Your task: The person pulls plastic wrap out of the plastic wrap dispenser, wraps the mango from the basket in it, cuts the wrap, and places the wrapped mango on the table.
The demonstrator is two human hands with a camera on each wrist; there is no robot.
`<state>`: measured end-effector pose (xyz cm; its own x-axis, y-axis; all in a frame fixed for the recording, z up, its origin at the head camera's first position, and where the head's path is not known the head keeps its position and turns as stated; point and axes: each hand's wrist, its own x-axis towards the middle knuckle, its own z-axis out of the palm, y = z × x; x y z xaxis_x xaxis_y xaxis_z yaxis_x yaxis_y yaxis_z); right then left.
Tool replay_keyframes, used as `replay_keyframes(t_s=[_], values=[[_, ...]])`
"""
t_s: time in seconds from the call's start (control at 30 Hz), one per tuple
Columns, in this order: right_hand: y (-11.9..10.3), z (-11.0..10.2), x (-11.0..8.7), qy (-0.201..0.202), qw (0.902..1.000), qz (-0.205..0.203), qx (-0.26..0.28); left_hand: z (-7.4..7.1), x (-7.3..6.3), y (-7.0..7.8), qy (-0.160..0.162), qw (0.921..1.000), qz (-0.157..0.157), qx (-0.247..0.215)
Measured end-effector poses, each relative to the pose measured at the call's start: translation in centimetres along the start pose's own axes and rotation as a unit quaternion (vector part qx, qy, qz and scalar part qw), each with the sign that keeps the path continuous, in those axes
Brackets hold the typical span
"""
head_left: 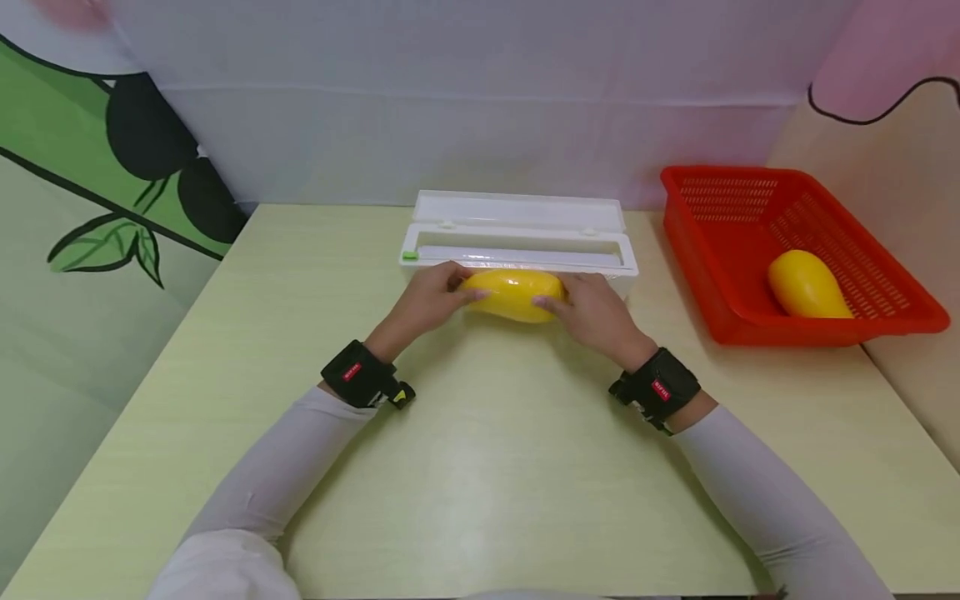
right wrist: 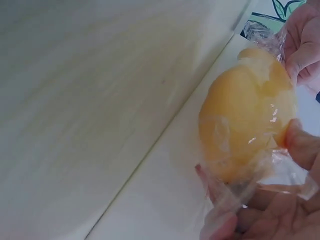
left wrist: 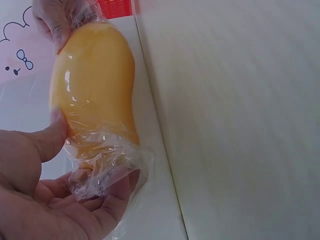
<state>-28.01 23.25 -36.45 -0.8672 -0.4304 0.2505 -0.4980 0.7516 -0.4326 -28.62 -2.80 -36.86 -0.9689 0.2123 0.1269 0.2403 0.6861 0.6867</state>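
Observation:
A yellow mango [head_left: 513, 294] with a glossy skin is held up between both hands, in front of the white cling film dispenser [head_left: 517, 237]. Clear cling film [left wrist: 107, 155] covers the mango and bunches loosely at its two ends. My left hand [head_left: 431, 300] grips the left end, thumb on the mango's side and fingers curled under the film. At the other end my right hand [head_left: 600, 317] holds it the same way, its thumb [right wrist: 302, 145] against the mango and its fingers in the gathered film. The dispenser's lid stands open, showing the white roll inside.
A red plastic basket [head_left: 697, 275] stands at the table's right side, with another yellow mango [head_left: 806, 285] in it. The pale wooden table [head_left: 510, 467] runs back to a cloth-covered wall [head_left: 480, 142]. A small green slider [head_left: 409, 256] sits at the dispenser's left end.

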Motion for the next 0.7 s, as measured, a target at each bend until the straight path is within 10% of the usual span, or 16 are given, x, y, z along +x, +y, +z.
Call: replay_keyframes(t_s=[0.7], values=[[-0.17, -0.06, 0.45, -0.071, 0.9926, 0.099, 0.004, 0.4, 0.13, 0.24, -0.018, 0.9987, -0.022, 0.041]])
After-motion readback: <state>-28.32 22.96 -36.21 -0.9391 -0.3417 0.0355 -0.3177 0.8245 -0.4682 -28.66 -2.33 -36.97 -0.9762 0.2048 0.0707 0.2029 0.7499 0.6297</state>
